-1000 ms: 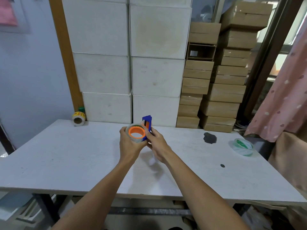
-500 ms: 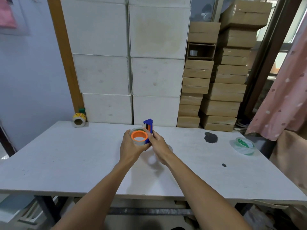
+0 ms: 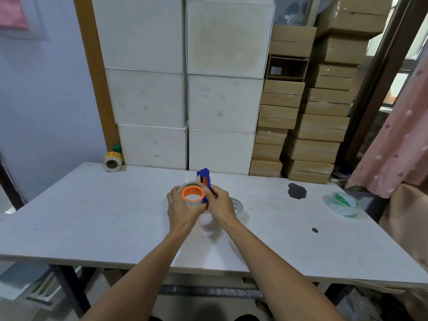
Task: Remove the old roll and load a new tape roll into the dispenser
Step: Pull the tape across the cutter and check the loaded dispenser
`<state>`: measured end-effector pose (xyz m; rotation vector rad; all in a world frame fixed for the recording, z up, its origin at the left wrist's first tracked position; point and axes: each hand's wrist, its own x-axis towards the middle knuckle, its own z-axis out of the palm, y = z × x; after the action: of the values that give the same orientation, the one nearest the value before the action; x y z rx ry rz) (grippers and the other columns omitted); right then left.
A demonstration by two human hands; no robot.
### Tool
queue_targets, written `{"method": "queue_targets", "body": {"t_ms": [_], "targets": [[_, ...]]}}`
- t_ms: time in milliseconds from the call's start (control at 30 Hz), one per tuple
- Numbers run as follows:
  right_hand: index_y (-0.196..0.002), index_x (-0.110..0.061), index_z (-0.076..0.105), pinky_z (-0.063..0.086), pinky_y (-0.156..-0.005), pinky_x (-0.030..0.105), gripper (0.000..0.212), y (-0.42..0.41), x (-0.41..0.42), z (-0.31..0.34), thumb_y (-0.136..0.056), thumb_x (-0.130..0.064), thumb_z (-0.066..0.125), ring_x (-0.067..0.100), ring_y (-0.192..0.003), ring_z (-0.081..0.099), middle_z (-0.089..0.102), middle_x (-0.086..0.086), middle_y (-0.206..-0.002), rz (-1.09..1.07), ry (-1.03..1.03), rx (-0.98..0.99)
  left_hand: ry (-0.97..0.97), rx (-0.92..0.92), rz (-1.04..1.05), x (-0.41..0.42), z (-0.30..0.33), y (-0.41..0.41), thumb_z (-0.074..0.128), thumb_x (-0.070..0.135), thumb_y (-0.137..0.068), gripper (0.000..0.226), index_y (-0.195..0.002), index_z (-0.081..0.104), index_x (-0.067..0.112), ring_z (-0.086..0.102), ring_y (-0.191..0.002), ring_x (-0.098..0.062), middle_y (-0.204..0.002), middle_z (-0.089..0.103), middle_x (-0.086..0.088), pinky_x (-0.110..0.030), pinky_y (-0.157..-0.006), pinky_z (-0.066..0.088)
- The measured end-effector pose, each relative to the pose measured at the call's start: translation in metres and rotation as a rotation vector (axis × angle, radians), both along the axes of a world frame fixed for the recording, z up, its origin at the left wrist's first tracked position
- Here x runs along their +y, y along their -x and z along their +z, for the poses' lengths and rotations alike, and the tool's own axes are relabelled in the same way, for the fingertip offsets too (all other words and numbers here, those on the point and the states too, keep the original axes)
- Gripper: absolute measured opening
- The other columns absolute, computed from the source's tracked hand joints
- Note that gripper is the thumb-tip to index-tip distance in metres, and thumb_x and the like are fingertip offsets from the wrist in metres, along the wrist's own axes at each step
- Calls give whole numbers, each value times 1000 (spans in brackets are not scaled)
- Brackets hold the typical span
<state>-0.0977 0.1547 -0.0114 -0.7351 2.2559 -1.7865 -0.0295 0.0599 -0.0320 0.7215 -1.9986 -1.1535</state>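
Note:
Above the middle of the white table [image 3: 92, 216] I hold a blue tape dispenser [image 3: 203, 176] with an orange hub [image 3: 192, 194]. A clear tape roll [image 3: 188, 185] sits around that hub. My left hand [image 3: 181, 209] grips the roll and hub from the left. My right hand [image 3: 218, 203] holds the dispenser's blue body from the right. Behind my right hand a second clear roll [image 3: 236, 205] lies flat on the table, partly hidden. A clear roll with a green core [image 3: 344, 203] lies near the right edge.
A white label roll with a yellow sticker [image 3: 112, 159] stands at the back left. White boxes [image 3: 185, 89] and brown cartons [image 3: 308, 112] are stacked behind the table. A dark stain [image 3: 296, 190] marks the tabletop. Pink cloth [image 3: 398, 140] hangs at the right.
Both hands with the dispenser have lowered slightly toward the table and tilted, so the orange hub now faces more upward. The partly hidden roll behind my right hand has come into view.

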Motion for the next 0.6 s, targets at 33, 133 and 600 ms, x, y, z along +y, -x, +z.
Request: {"method": "queue_targets", "body": {"t_ms": [33,133,600], "targets": [[-109,-31,66,53,-70,14,17,0,-1,-1,-105,-37,50,7,-85,68,73,-12,-93,17,-3,-4,-2,3,3,1,0,0,91,35,-59,81,-128,50,19,50,-119,-18,-120,51,6,-30,-78,44],[-127,-29,60,50,-80,15,27,-4,-5,-7,-104,-40,50,1,-94,65,69,-16,-103,65,-12,-32,-27,-8,1,4,-3,1,89,34,-64,75,-127,50,20,53,-116,-19,-119,51,6,-31,-78,44],[-139,-26,49,54,-98,31,47,-1,-16,-40,-97,-44,60,13,-114,64,68,-6,-122,131,-42,-119,-66,-170,25,0,-29,-2,80,39,-79,90,-152,35,11,50,-133,-29,-150,48,-10,-36,-98,44]]}}
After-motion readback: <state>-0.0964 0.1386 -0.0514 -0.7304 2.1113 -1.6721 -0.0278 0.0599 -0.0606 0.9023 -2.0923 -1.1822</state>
